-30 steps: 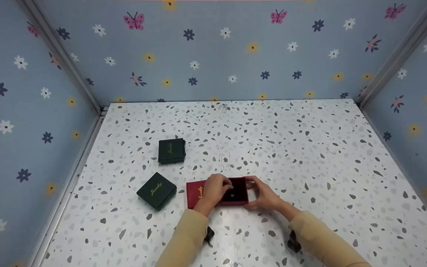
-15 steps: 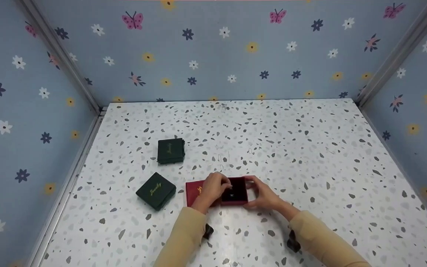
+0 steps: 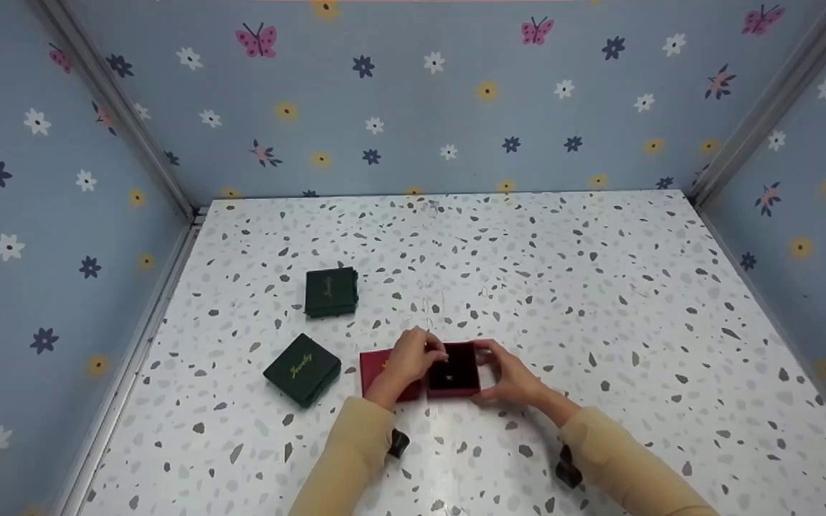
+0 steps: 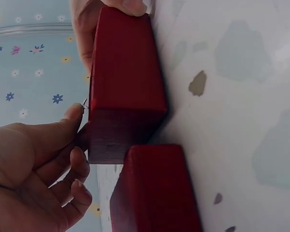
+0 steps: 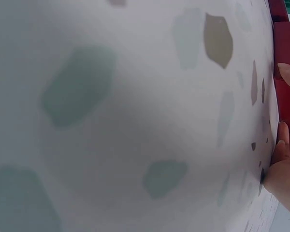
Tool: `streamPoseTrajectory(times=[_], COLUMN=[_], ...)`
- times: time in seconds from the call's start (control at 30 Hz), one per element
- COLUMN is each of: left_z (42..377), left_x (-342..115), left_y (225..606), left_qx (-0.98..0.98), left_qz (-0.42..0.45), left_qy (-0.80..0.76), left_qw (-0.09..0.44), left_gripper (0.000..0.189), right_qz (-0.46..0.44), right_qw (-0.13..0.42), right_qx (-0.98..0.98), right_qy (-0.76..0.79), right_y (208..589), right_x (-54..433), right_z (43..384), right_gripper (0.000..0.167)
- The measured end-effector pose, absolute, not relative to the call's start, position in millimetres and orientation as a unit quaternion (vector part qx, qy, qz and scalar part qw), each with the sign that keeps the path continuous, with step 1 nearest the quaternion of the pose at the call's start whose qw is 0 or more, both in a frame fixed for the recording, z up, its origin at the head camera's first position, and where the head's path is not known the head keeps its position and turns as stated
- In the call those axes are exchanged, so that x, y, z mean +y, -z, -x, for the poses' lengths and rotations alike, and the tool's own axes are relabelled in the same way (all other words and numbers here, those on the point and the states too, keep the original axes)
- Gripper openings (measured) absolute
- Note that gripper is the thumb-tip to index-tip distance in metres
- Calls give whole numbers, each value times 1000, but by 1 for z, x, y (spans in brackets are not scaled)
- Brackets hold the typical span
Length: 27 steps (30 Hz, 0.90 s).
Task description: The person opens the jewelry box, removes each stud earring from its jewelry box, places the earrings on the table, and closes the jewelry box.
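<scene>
A red jewelry box base (image 3: 452, 393) with a dark lining sits on the table, a tiny shiny piece (image 3: 449, 378) in its middle. My right hand (image 3: 510, 376) grips the base from the right, thumb at the near side and fingers at the far side. At the base's left rim, my left hand (image 3: 407, 358) pinches a small silvery piece of jewelry (image 4: 85, 105) between thumb and forefinger; its exact kind is too small to tell. Beneath the left hand lies the red lid (image 3: 373, 369) with gold lettering, left of the base.
Two dark green jewelry boxes stand to the left: one box (image 3: 303, 369) turned cornerwise, the other box (image 3: 331, 292) farther back. Thin, faint wire-like loops (image 3: 426, 304) lie beyond the red base on the speckled table (image 3: 599, 287). Flowered walls (image 3: 413, 93) enclose the back and sides.
My left hand has shifted slightly left and away from me, baring more of the lid's near right part. The right hand and the base have stayed in place.
</scene>
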<state>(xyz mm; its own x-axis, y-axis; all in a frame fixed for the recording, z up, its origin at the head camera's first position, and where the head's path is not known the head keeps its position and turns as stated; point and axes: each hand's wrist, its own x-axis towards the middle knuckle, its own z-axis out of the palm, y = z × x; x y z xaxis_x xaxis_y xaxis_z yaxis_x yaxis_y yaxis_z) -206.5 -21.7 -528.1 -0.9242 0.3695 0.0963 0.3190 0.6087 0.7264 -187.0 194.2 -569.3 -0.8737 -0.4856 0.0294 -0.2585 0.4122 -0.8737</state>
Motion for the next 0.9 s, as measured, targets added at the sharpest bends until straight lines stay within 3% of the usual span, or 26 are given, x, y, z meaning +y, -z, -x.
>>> streamPoseTrajectory(times=[0.37, 0.9], left_z=[215, 237], left_x=[-25, -29], left_y=[517, 520], left_qx=[897, 914], left_qz=[-174, -149], left_qy=[-404, -377], left_qw=[35, -4], left_gripper=[7, 6], right_qz=[231, 223], right_qw=[104, 123], right_qx=[831, 826], right_qy=[495, 502], right_y=[560, 568], right_x=[190, 193], right_z=[182, 186], right_gripper=[84, 84])
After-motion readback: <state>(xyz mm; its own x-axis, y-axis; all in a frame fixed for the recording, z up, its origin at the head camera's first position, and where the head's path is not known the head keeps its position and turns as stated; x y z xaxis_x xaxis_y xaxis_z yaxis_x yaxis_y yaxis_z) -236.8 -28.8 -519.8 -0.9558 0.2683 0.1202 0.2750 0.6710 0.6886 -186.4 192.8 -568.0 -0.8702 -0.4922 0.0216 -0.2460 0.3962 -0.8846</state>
